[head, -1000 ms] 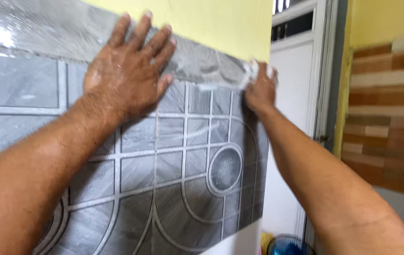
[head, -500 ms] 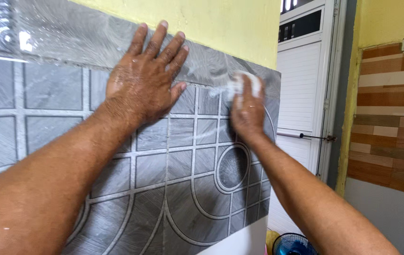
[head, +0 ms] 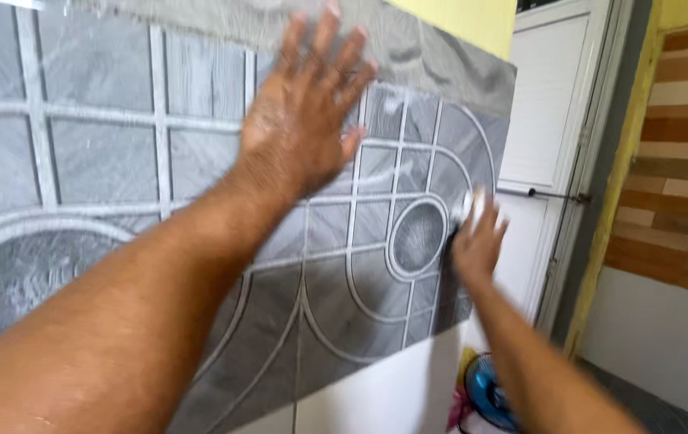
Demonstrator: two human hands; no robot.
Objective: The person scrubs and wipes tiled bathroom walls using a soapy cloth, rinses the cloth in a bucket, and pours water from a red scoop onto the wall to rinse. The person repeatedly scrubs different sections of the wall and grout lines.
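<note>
Grey tile (head: 199, 161), patterned with pale lines, squares and circles, is covering the wall in front of the person and reaching to the wall's corner on the right. The left hand (head: 304, 120) is lying flat against the tile near its upper part, fingers spread wide and holding nothing. The right hand (head: 477, 241) is pressing at the tile's right edge, just beside a circle in the pattern; it is blurred, and something pale, perhaps a cloth (head: 468, 205), is showing at its fingertips, though the grip cannot be told. A yellow wall (head: 473, 20) is showing above the tile. A white door (head: 553, 120) is standing to the right, and a blue fan (head: 489, 394) is sitting low beneath the right forearm.
</note>
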